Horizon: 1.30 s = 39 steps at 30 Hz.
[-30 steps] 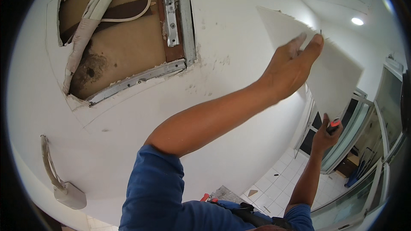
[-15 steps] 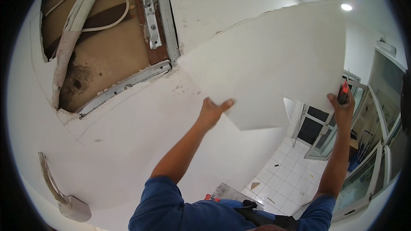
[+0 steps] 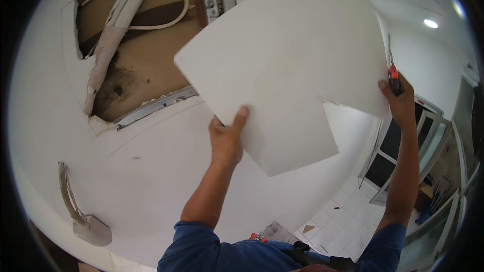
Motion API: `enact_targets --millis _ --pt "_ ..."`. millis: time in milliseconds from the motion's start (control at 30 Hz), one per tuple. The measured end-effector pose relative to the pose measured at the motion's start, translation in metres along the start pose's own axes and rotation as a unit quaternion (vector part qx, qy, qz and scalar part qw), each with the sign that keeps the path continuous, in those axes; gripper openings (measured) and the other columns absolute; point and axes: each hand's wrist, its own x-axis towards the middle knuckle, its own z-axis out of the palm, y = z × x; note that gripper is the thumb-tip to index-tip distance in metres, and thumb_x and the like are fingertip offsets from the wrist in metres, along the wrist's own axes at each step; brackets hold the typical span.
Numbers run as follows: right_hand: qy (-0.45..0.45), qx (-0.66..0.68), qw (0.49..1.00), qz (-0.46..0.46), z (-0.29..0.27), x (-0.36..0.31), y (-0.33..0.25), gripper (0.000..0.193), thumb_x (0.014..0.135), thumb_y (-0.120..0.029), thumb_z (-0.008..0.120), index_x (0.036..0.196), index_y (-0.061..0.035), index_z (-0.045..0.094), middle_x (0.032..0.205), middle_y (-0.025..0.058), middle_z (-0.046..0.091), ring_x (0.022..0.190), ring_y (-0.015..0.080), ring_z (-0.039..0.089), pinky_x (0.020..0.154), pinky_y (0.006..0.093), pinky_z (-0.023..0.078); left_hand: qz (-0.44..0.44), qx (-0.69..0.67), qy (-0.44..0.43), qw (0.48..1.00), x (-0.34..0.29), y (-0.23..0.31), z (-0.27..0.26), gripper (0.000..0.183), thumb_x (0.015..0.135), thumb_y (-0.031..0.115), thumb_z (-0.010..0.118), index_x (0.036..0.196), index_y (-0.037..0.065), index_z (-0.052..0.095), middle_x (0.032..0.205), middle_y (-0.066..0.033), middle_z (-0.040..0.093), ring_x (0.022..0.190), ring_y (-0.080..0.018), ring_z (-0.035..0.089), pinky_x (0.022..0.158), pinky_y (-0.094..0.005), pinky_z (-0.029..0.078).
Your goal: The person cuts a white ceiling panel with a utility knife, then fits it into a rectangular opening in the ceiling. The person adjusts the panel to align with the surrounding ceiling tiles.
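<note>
A large off-white plasterboard panel (image 3: 282, 65) with a notch cut from its lower side is held up between my hands, tilted. My left hand (image 3: 226, 141) grips its lower left edge, thumb flat on the face and fingers behind. My right hand (image 3: 402, 102) is closed at the right edge, its thumb against the board. That same hand holds a red and black utility knife (image 3: 394, 76), blade upward. Left of the panel is a cut-out wall opening (image 3: 151, 68). The board's left corner overlaps the opening's lower right corner and hides it.
Wrapped pipes (image 3: 109, 45) and a metal stud (image 3: 210, 0) show in the opening, with a metal track (image 3: 156, 107) along its bottom. A wall box (image 3: 92, 230) sits lower left. Scraps lie on the tiled floor (image 3: 333, 221); a glass door (image 3: 428, 136) stands right.
The panel has come left and nearer to me, now covering the opening's corner. My left thumb has shifted further onto its face. The whole view has swung, putting the opening further right.
</note>
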Motion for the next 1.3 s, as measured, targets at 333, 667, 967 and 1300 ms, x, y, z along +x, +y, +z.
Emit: enact_targets --millis 333,667,967,1300 --pt "0.193 0.193 0.962 -0.019 0.044 -0.062 0.039 0.05 0.1 -0.014 0.07 0.148 -0.0041 0.059 0.12 0.0059 0.071 0.067 0.004 0.05 0.057 0.0217 0.04 0.227 0.411 -0.135 0.873 0.053 0.134 0.02 0.061 0.081 0.029 0.09 0.127 -0.004 0.067 0.112 -0.0178 0.074 0.097 -0.0231 0.073 0.088 -0.0372 0.058" --pt "-0.158 0.299 0.932 0.131 0.149 -0.1 0.037 0.028 0.096 -0.023 0.079 0.085 -0.0093 0.056 0.06 -0.0055 0.049 0.047 0.0057 0.044 0.044 0.0254 0.034 0.296 0.654 -0.218 0.661 0.097 0.224 0.069 0.067 0.071 0.043 0.092 0.12 0.001 0.075 0.106 -0.0165 0.077 0.096 -0.0282 0.074 0.088 -0.039 0.057" --pt "-0.043 0.559 0.793 0.236 0.272 -0.077 -0.064 0.029 0.097 -0.031 0.08 0.098 -0.0083 0.062 0.079 -0.0049 0.054 0.056 0.0047 0.04 0.05 0.0241 0.031 0.51 0.797 -0.042 0.321 0.164 0.243 0.123 0.073 0.076 0.059 0.086 0.132 0.015 0.072 0.13 -0.01 0.069 0.126 -0.0285 0.063 0.113 -0.0518 0.043" --pt "-0.104 0.528 0.809 0.236 0.281 0.01 -0.138 0.04 0.094 -0.038 0.082 0.103 -0.0025 0.065 0.083 -0.0013 0.055 0.059 0.0096 0.045 0.05 0.0268 0.037 0.439 0.818 -0.099 0.357 0.054 0.177 -0.014 0.102 0.065 0.066 0.09 0.151 0.022 0.057 0.169 -0.0228 0.029 0.156 -0.0445 0.028 0.127 -0.0668 0.017"
